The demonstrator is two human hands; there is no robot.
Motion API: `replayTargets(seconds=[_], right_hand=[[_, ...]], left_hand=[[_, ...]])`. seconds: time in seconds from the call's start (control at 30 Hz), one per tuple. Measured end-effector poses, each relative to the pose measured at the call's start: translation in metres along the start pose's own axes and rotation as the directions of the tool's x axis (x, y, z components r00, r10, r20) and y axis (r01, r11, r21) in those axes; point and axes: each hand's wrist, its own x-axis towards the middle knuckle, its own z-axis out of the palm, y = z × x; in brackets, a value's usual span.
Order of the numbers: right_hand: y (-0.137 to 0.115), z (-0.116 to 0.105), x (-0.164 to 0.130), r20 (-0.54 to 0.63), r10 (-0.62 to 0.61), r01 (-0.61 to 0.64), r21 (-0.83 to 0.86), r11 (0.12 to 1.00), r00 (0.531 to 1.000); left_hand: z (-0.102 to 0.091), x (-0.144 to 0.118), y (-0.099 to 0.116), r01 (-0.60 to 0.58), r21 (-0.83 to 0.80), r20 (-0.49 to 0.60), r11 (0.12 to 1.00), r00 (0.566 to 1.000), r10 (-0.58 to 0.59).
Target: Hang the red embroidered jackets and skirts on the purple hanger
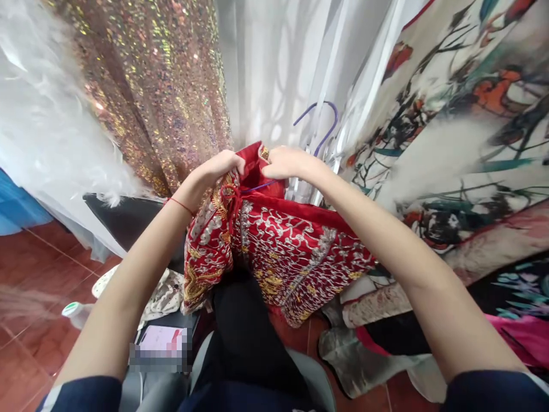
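A red garment (291, 246) with silver and gold embroidery hangs over my lap, its plain red edge uppermost. My left hand (227, 164) is closed on the edge at the left, beside a knotted red cord (234, 200). My right hand (283, 162) grips the opposite side of the opening, with the fingertips partly hidden by the cloth. Between my hands the red lining shows. A purple hanger (332, 117) has its hook standing out behind my right hand, and a thin purple piece of it crosses inside the opening.
Sequined gold cloth (158, 86) and white feathery fabric (55, 109) hang at the left. Patterned fabric (463, 103) hangs at the right, with white curtains (274, 63) behind. Low on the left are a phone (160, 341), a spotted cloth (165, 294) and a bottle (77, 313).
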Motion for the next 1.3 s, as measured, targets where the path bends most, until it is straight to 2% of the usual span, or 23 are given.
replayTargets(seconds=[0.1, 0.17, 0.2, 0.27, 0.33, 0.37, 0.4, 0.43, 0.47, 0.5, 0.53, 0.57, 0.63, 0.67, 0.8, 0.93, 1.07, 1.2, 1.3], right_hand=[[0.007, 0.011, -0.026, -0.102, -0.151, 0.144, -0.072, 0.987, 0.983], [0.012, 0.021, -0.051, -0.279, -0.195, 0.177, -0.089, 0.98, 0.94], [0.015, 0.026, -0.065, -0.395, -0.178, 0.158, -0.083, 0.984, 0.901], [0.024, 0.036, -0.092, -0.612, -0.089, 0.079, -0.043, 0.996, 0.786], [0.04, 0.043, -0.114, -0.721, 0.033, -0.018, 0.028, 0.999, 0.692], [0.05, 0.046, -0.122, -0.737, 0.097, -0.067, 0.07, 0.995, 0.669], [0.063, 0.048, -0.128, -0.727, 0.162, -0.107, 0.121, 0.987, 0.667], [0.078, 0.048, -0.13, -0.693, 0.223, -0.134, 0.181, 0.974, 0.686], [0.093, 0.048, -0.13, -0.62, 0.267, -0.135, 0.252, 0.958, 0.738], [0.109, 0.047, -0.128, -0.485, 0.265, -0.102, 0.337, 0.936, 0.834], [0.123, 0.045, -0.124, -0.287, 0.202, -0.059, 0.439, 0.896, 0.937], [0.135, 0.044, -0.119, -0.092, 0.103, -0.039, 0.527, 0.849, 0.99], [0.149, 0.041, -0.107, 0.126, -0.071, -0.025, 0.633, 0.774, 0.989], [0.15, 0.042, -0.101, 0.162, -0.129, -0.009, 0.655, 0.756, 0.978], [0.129, 0.052, -0.083, 0.151, -0.261, 0.104, 0.648, 0.754, 0.953], [0.106, 0.066, -0.077, 0.145, -0.287, 0.121, 0.667, 0.735, 0.947], [0.1, 0.069, -0.075, 0.156, -0.297, 0.091, 0.732, 0.675, 0.942], [0.112, 0.065, -0.079, 0.216, -0.381, 0.094, 0.754, 0.65, 0.899], [0.132, 0.063, -0.095, 0.244, -0.313, 0.024, 0.754, 0.657, 0.918]], left_hand=[[0.016, -0.008, -0.001, 0.042, -0.076, 0.201, 0.996, 0.979, -0.027], [0.022, -0.015, -0.004, 0.05, -0.073, 0.24, 0.996, 0.97, -0.031], [0.023, -0.018, -0.006, 0.063, -0.061, 0.243, 0.996, 0.969, -0.047], [0.023, -0.025, -0.007, 0.095, -0.037, 0.245, 0.995, 0.966, -0.083], [0.023, -0.03, -0.006, 0.107, -0.035, 0.259, 0.994, 0.961, -0.094], [0.023, -0.032, -0.004, 0.098, -0.051, 0.259, 0.994, 0.962, -0.081], [0.024, -0.034, -0.002, 0.077, -0.076, 0.245, 0.994, 0.968, -0.057], [0.026, -0.036, 0.001, 0.048, -0.103, 0.22, 0.994, 0.975, -0.024], [0.028, -0.037, 0.005, 0.013, -0.123, 0.188, 0.992, 0.982, 0.011], [0.03, -0.037, 0.01, -0.024, -0.129, 0.149, 0.991, 0.988, 0.044], [0.033, -0.037, 0.016, -0.057, -0.114, 0.114, 0.992, 0.991, 0.07], [0.035, -0.036, 0.021, -0.082, -0.08, 0.09, 0.993, 0.992, 0.089], [0.04, -0.033, 0.031, -0.108, 0.007, 0.084, 0.994, 0.991, 0.107], [0.042, -0.031, 0.035, -0.11, 0.05, 0.092, 0.993, 0.99, 0.105], [0.05, -0.019, 0.032, -0.084, 0.104, 0.158, 0.991, 0.985, 0.066], [0.059, -0.012, 0.017, -0.021, -0.05, 0.283, 0.999, 0.958, 0.034], [0.064, -0.016, 0.015, 0.013, -0.14, 0.297, 0.99, 0.954, 0.029], [0.058, -0.03, 0.023, -0.1, -0.14, 0.304, 0.985, 0.943, 0.139], [0.049, -0.038, 0.026, -0.207, -0.078, 0.328, 0.975, 0.918, 0.221]])
